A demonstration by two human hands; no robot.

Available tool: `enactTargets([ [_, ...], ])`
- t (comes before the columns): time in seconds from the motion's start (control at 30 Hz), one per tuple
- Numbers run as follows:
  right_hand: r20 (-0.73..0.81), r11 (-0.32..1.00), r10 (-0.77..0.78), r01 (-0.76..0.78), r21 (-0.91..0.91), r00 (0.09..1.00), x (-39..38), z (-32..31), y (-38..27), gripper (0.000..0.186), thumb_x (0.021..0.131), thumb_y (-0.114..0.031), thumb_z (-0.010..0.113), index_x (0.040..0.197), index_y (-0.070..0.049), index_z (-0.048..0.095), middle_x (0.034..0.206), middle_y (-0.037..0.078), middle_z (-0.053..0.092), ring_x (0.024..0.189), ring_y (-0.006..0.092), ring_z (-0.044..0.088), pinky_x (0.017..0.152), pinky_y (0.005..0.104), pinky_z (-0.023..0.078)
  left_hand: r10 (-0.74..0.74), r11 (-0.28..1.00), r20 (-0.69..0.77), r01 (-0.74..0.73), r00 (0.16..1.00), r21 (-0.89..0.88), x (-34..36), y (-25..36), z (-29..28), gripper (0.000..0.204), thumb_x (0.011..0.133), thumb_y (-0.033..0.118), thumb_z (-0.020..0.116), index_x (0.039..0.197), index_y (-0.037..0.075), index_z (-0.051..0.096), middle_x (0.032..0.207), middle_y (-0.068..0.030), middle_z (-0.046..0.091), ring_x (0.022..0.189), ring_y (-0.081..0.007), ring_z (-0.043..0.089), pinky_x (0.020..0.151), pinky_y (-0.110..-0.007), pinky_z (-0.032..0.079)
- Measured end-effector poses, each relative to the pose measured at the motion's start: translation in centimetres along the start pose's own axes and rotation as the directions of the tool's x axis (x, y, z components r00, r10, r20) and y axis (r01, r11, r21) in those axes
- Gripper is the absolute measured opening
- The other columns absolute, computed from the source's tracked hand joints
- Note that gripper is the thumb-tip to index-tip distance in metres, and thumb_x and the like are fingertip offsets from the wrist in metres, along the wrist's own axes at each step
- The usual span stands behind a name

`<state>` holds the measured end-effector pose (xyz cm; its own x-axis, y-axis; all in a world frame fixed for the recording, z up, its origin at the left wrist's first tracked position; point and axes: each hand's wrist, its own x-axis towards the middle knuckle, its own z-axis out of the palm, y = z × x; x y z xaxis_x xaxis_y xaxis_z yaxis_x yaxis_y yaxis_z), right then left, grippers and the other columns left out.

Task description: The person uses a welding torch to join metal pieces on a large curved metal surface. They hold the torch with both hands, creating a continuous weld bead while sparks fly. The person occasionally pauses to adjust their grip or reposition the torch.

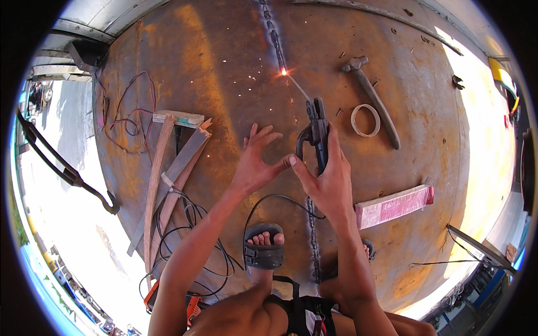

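My right hand is wrapped round a black welding electrode holder. A thin welding rod sticks out of its jaws toward the far side. At the rod's tip a bright arc glows on the rusty steel plate, and sparks scatter to the left. A dark weld bead runs from the arc to the far edge. My left hand has its fingers spread, its thumb tip close to or touching my right thumb. It holds nothing.
A hammer and a pale ring lie on the right, with a pink-and-white box nearer. Wood strips, black cable and thin reddish wire lie left. My sandalled foot stands beside a nearer weld bead.
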<state>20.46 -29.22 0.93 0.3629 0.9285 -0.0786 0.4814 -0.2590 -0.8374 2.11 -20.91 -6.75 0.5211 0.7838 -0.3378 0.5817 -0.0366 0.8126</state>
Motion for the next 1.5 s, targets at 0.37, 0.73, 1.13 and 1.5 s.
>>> enactTargets([
  [0.37,0.02,1.0,0.004,-0.004,-0.001,1.0,0.1,0.0,0.1,0.1,0.097,-0.03,0.088,0.165,0.016,0.031,0.137,0.036,0.068,0.126,0.0495,0.072,0.104,0.0503,0.058,0.004,1.0,-0.01,-0.004,1.0,-0.015,0.0,-0.4,0.2,0.079,0.091,0.056,0.09,0.153,0.013,0.065,0.175,-0.0176,0.046,0.172,-0.0428,0.016,0.138,-0.063,0.012],
  [0.73,0.015,1.0,-0.031,0.031,-0.003,0.999,0.3,0.0,0.3,0.1,0.097,-0.031,0.088,0.164,0.016,0.032,0.138,0.036,0.067,0.126,0.049,0.071,0.104,0.0502,0.058,-0.018,0.999,0.005,0.018,1.0,-0.043,0.2,-0.1,-0.1,0.09,0.086,0.067,0.09,0.152,0.009,0.066,0.175,-0.0183,0.045,0.173,-0.0418,0.014,0.139,-0.063,0.011],
  [1.13,-0.023,0.999,-0.044,0.044,0.007,0.999,0.0,0.5,0.6,0.098,0.097,-0.029,0.088,0.165,0.012,0.032,0.137,0.033,0.068,0.126,0.0473,0.072,0.104,0.0501,0.058,0.021,0.999,-0.017,-0.021,1.0,-0.025,-0.1,-0.2,0.1,0.073,0.094,0.051,0.088,0.153,0.015,0.065,0.175,-0.0161,0.047,0.173,-0.0428,0.016,0.138,-0.062,0.014],
  [1.5,-0.01,1.0,-0.014,0.014,0.013,1.0,0.2,0.4,0.3,0.097,0.096,-0.028,0.088,0.165,0.012,0.033,0.137,0.032,0.069,0.128,0.0449,0.072,0.106,0.0479,0.057,0.006,0.999,-0.017,-0.007,1.0,-0.035,-0.1,0.0,0.1,0.073,0.094,0.049,0.089,0.153,0.015,0.065,0.175,-0.0164,0.047,0.173,-0.0422,0.017,0.138,-0.06,0.016],
])
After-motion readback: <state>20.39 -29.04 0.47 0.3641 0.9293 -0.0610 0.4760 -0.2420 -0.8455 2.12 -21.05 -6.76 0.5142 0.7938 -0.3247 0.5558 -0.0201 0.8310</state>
